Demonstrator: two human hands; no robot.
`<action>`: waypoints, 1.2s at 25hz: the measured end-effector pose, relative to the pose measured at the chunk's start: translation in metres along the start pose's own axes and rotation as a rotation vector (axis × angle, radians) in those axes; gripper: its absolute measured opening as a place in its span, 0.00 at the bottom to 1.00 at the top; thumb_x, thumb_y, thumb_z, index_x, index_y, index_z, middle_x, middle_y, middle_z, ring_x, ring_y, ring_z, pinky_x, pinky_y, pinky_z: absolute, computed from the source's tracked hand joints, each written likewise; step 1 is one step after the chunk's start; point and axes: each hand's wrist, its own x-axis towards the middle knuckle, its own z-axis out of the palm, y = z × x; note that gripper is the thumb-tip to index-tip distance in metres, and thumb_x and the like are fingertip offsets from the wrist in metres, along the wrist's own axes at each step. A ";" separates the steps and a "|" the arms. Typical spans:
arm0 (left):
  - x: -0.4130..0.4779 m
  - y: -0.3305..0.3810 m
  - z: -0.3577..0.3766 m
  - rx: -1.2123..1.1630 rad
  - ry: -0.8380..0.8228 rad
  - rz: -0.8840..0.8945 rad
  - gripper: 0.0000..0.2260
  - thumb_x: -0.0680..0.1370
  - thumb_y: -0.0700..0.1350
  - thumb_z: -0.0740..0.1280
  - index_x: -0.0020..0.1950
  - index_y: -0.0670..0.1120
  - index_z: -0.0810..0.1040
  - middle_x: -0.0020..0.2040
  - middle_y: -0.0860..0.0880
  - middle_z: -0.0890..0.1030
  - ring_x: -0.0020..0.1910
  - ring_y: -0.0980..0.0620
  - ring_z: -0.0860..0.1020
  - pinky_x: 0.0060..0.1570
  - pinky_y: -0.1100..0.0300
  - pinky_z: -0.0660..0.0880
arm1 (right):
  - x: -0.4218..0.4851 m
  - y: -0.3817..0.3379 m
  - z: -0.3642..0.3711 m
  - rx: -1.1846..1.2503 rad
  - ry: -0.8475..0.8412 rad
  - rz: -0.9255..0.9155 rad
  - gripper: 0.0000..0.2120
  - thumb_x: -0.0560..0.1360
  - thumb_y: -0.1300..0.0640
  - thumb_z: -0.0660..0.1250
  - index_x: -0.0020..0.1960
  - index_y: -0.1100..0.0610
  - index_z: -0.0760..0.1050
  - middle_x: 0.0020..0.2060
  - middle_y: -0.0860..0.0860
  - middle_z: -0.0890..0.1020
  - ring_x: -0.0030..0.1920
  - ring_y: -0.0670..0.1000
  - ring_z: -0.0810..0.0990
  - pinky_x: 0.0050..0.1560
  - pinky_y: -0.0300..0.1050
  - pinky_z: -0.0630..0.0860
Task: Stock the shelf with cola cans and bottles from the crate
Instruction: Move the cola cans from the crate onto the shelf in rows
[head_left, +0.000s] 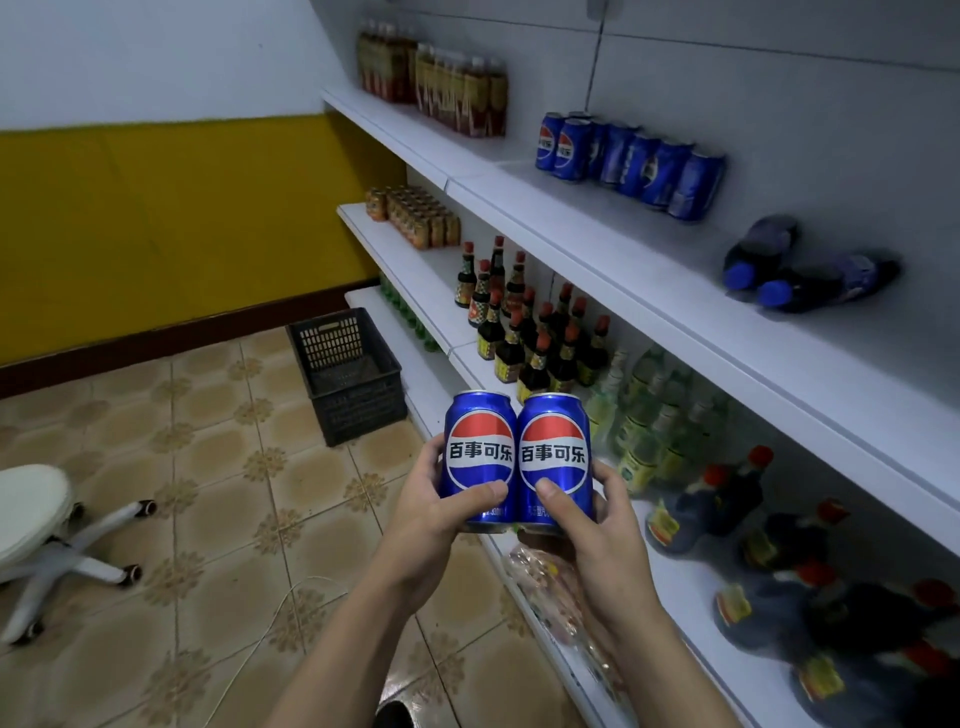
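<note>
Two blue cola cans stand upright side by side in front of me. My left hand (441, 512) grips the left cola can (480, 447) and my right hand (587, 525) grips the right cola can (555, 449); the cans touch. A row of several blue cola cans (631, 161) stands on the upper white shelf (597, 249). Further right on that shelf lie two dark cola bottles (800, 270) with blue caps, on their sides. The dark plastic crate (345, 374) sits on the floor by the shelf's foot; its visible inside looks empty.
The middle shelf (415, 280) holds several dark sauce bottles (540, 338), small orange cans and pale green bottles (649, 421). Tea bottles (441, 83) stand at the upper shelf's far end. A white swivel stool (36, 525) stands on the tiled floor at left, and a thin cable lies near my arms.
</note>
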 end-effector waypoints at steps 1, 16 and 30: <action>0.020 0.008 -0.016 -0.003 -0.002 -0.005 0.40 0.59 0.45 0.79 0.69 0.48 0.70 0.58 0.44 0.82 0.56 0.43 0.82 0.49 0.52 0.80 | 0.018 0.001 0.019 -0.008 0.011 0.005 0.32 0.62 0.51 0.75 0.64 0.50 0.69 0.52 0.54 0.83 0.46 0.54 0.86 0.42 0.49 0.82; 0.246 0.091 -0.050 0.028 -0.276 -0.022 0.38 0.61 0.42 0.79 0.69 0.50 0.69 0.58 0.47 0.82 0.54 0.46 0.82 0.44 0.56 0.80 | 0.200 -0.046 0.098 -0.088 0.269 -0.146 0.29 0.62 0.50 0.74 0.61 0.45 0.69 0.55 0.48 0.81 0.51 0.47 0.84 0.43 0.41 0.82; 0.446 0.157 0.020 0.176 -0.450 0.120 0.39 0.59 0.40 0.80 0.67 0.50 0.70 0.59 0.45 0.81 0.57 0.43 0.81 0.49 0.50 0.80 | 0.375 -0.119 0.070 -0.137 0.394 -0.283 0.29 0.67 0.47 0.73 0.65 0.43 0.66 0.53 0.42 0.80 0.47 0.38 0.82 0.40 0.33 0.80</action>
